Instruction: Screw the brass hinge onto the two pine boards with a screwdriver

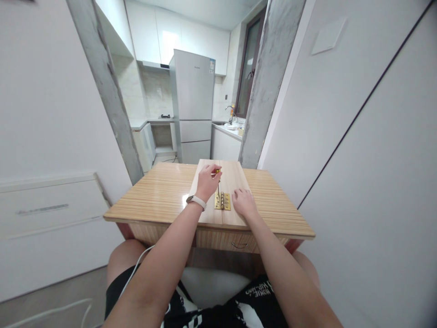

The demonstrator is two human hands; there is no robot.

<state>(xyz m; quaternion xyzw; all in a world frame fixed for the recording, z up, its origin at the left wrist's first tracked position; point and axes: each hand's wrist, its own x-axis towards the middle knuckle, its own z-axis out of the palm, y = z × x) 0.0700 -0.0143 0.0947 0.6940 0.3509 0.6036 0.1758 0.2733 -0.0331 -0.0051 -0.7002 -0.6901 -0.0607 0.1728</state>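
Two pale wooden boards [208, 217] lie side by side on the striped wooden table [164, 191]. A brass hinge [222, 201] lies across the seam between them. My left hand [208, 180], with a watch on its wrist, is closed on the yellow and black handle of a screwdriver [219, 187]. The screwdriver's shaft points down to the left part of the hinge; its tip is too small to make out. Just right of the hinge, my right hand [243, 200] rests on the right board with its fingers slightly curled, and no object shows in it.
The table has a drawer with a curved handle [239, 246] at its front edge. Beyond the table stand a grey fridge [194, 91] and a counter with a sink [220, 123]. A white cabinet [51, 205] is at the left, and a white cable crosses my left thigh.
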